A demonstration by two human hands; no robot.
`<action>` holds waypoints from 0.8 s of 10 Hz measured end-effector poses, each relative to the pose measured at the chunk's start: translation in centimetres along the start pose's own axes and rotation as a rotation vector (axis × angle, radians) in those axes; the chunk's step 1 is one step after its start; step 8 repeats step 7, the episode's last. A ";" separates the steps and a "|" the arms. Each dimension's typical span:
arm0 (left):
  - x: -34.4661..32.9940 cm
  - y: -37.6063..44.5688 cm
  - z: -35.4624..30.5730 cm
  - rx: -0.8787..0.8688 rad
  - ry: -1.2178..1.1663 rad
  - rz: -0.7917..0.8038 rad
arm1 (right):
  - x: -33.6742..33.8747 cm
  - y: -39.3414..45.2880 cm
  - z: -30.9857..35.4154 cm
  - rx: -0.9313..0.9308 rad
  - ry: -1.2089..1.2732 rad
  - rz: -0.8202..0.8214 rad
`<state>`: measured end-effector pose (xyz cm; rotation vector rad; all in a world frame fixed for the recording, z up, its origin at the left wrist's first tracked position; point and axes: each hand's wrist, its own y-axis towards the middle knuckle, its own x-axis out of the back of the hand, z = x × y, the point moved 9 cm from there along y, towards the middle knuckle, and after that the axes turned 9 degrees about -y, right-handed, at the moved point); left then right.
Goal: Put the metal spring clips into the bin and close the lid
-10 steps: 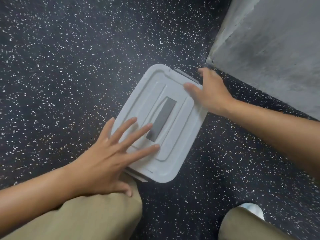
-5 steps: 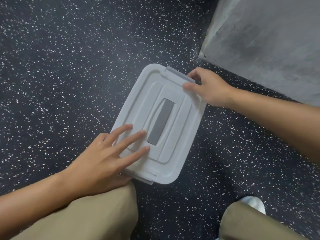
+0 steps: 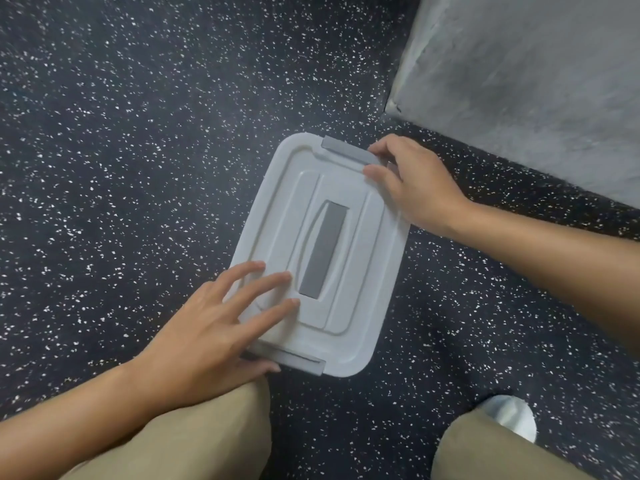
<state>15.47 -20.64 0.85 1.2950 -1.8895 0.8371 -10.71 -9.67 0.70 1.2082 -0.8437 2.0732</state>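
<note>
Lid point(image 3: 349, 209) of pale grey plastic covers the bin completely, so nothing of the bin's walls or of any spring clips shows from the head camera; whether the clips lie inside cannot be told. The lidded bin sits on the dark speckled floor point(image 3: 138, 133), turned so that its long axis runs roughly from 7 o'clock to 1 o'clock. A darker grey handle strip point(image 3: 323, 249) lies in the lid's raised centre. At the 12 o'clock end a grey latch point(image 3: 344, 151) lies along the short edge; at the 6 o'clock end a second latch point(image 3: 298, 358) runs along the near edge. The left hand point(image 3: 207, 337) lies flat on the lid's near-left corner, fingers spread apart and pressing on the top, thumb tucked down beside the near latch. The right hand point(image 3: 415, 185) rests at the lid's far-right corner, fingers curled together around the end of the far latch with the thumb on the lid's upper face, though the grip itself is partly hidden. Toward 2 o'clock a grey wall point(image 3: 536, 81) rises from the floor. Tan trouser knees point(image 3: 190, 441) fill the bottom edge, with a pale shoe point(image 3: 509, 415) near 5 o'clock.
</note>
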 end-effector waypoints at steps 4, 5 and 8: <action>5.6 9.9 1.2 0.214 0.098 -0.243 | -2.3 -0.3 -6.8 -0.255 0.455 -0.099; 5.5 12.5 0.4 0.184 0.048 -0.196 | -2.9 -2.0 -8.3 -0.296 0.536 -0.041; 5.2 14.7 -0.6 0.216 0.027 -0.025 | -1.8 -4.8 -10.2 -0.352 0.511 0.053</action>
